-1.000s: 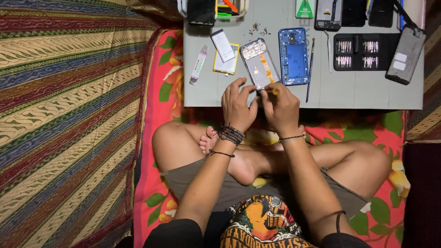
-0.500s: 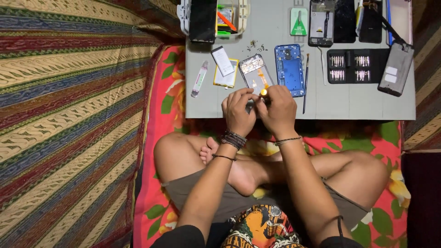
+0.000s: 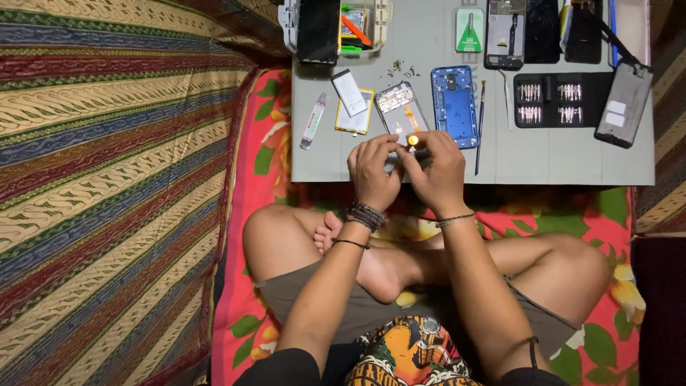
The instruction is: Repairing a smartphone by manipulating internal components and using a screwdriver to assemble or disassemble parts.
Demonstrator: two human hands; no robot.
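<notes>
Your left hand (image 3: pixel 373 171) and right hand (image 3: pixel 436 171) meet over the near edge of the grey worktop (image 3: pixel 557 161), fingers pinched narrow around a small yellow-tipped part (image 3: pixel 412 140). You seem to hold it at the fingertips so both thumbs can steady it; whether it is a tool tip or a component is too small to tell. Just beyond your fingers lies the opened phone frame (image 3: pixel 400 107), probably kept close so the part travels little. To the right of your fingers sit the blue back cover (image 3: pixel 454 104) and a thin brush (image 3: pixel 480 125); farther right, the black bit case (image 3: pixel 554 100). Left of your fingers rests a yellow-edged battery (image 3: pixel 353 114).
</notes>
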